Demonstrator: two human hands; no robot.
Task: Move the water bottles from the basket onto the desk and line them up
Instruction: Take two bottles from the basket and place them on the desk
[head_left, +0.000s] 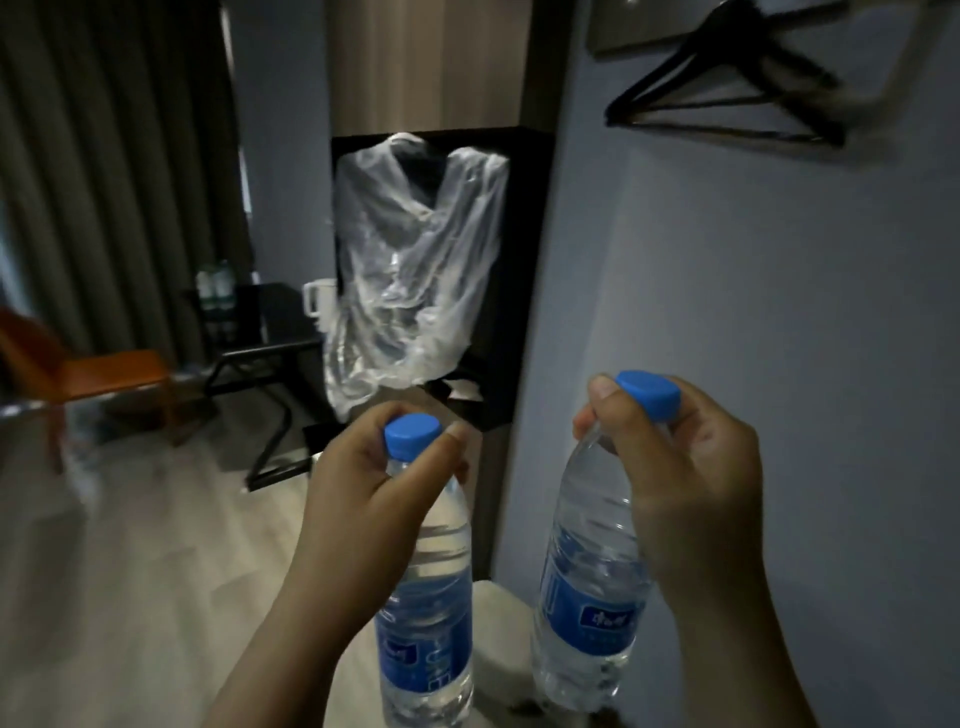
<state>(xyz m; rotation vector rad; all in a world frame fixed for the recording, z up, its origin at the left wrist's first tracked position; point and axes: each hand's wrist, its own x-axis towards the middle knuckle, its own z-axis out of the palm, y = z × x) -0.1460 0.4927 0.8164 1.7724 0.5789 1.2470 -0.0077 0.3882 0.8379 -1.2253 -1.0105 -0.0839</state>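
Left hand (363, 483) gripping left bottle (426, 613) (by its neck), right hand (691, 467) gripping right bottle (587, 597)

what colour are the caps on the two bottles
Blue, both caps, shown in the head view.

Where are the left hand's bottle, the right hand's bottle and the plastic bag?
left-hand bottle (423, 654), head view, blue label.
right-hand bottle (592, 618), head view, blue label.
plastic bag (415, 270), head view, its crumpled middle.
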